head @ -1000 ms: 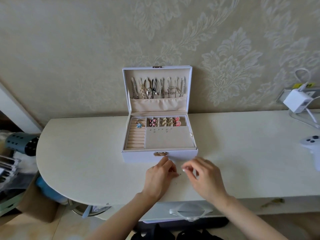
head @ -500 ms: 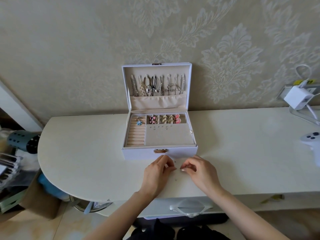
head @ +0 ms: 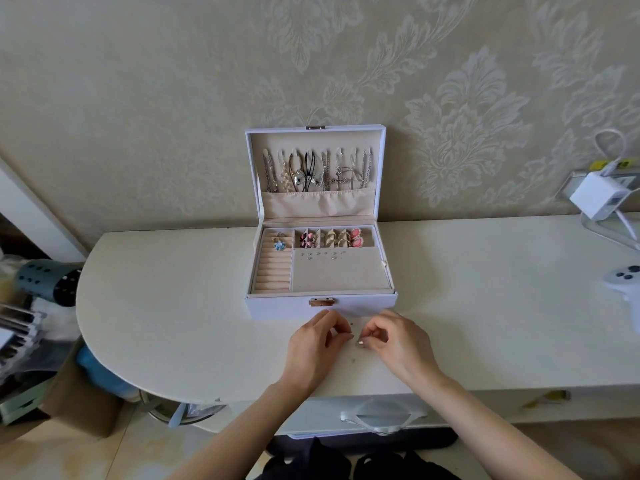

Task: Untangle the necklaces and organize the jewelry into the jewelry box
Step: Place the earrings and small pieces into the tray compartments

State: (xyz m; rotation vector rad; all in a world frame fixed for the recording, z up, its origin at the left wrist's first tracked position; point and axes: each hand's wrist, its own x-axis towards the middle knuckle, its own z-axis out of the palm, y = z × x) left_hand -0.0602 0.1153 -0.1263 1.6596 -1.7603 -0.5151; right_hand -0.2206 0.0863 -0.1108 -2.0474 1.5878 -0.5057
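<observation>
– Both hands have drawn in over the past second, and the gap between their fingertips is narrower now. What are they working on?

– A tiny silvery piece (head: 360, 343), too small to name, perhaps an ear stud. It sits at lower centre of the frame, just in front of the white jewelry box (head: 287, 308) and a little right of its clasp.

– Who has it?

– The right hand (head: 398, 344) pinches it between thumb and forefinger. The left hand (head: 313, 348) has its fingers curled to a point just beside it. Whether those fingers grasp anything, I cannot tell.

– And its long axis?

– Too small to read.

– Where would it go?

– My guess is the flat stud pad (head: 339, 277), where a few studs are already set along the far edge. The pad lies straight up the frame from the pinch, just over the box's front wall. The right hand is nearer and already holds the piece, so a short lift up the frame would do it.

– The rest of the box?

– Necklaces (head: 311, 171) hang separately in the raised lid. Earrings (head: 332, 238) fill the back row, and the ring rolls (head: 275, 277) on the left are mostly bare. A few loose specks (head: 353, 359) lie on the table (head: 173, 306) between the hands.

– Beyond that?

– A white charger (head: 597, 199) and a game controller (head: 625, 280) at the right edge of the frame.
</observation>
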